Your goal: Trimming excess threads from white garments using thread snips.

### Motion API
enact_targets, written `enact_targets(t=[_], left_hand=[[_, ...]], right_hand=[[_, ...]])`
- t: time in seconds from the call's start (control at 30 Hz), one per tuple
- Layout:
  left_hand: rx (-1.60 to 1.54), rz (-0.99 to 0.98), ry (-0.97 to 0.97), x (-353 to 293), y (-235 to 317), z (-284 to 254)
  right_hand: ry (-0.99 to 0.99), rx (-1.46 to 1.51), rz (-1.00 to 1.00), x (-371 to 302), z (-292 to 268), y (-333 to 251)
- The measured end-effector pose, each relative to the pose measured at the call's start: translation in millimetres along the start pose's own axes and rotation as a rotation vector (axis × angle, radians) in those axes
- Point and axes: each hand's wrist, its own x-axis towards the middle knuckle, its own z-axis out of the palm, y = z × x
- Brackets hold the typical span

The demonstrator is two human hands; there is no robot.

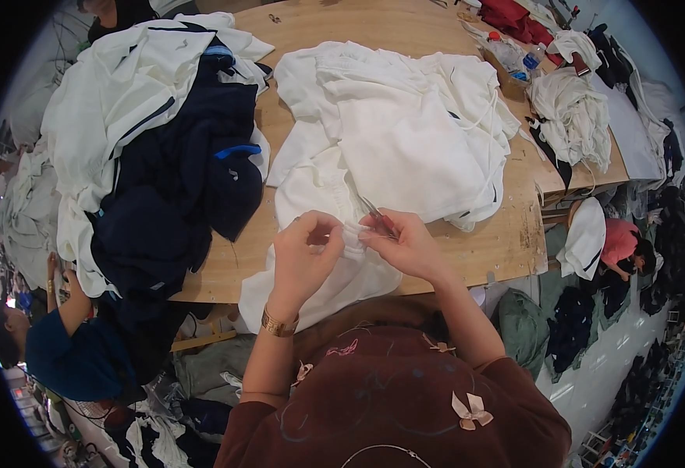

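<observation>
In my right hand (406, 243) is a pair of small scissors (383, 221) with red on the handles, the blades pointing up and away from me. My right fingertips also touch the gathered edge of a white garment (323, 281), which hangs over the table's near edge. My left hand (310, 256) is closed in a pinch beside that same gathered edge; what sits between thumb and finger is too small to make out. Just beyond both hands lies a heap of white garments (413, 132), with an elastic-looking waistband and a drawstring.
Navy garments (182, 179) and more white ones (116, 101) are piled at the left of the wooden table (467, 253). White cloth (569, 117) and a plastic bottle (536, 56) lie far right. One person (85, 343) sits at left, another (623, 246) bends at right.
</observation>
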Motion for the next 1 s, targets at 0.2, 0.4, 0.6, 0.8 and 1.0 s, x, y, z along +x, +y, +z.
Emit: enact_targets(t=[0.2, 0.4, 0.6, 0.8, 1.0], left_hand=[[-0.423, -0.121, 0.02, 0, -1, 1], [-0.18, 0.006, 0.039, 1, -10, 4], [-0.155, 0.044, 0.241, 0, -18, 7], [-0.242, -0.107, 0.166, -19, -28, -1], [-0.175, -0.034, 0.069, -23, -2, 20]], right_hand=[[-0.007, 0.069, 0.112, 1, -1, -6], [-0.032, 0.082, 0.094, 1, 0, -6], [0.022, 0.095, 0.067, 2, -4, 5], [0.016, 0.148, 0.046, 4, -4, 5], [-0.057, 0.272, 0.09, 4, 1, 6]])
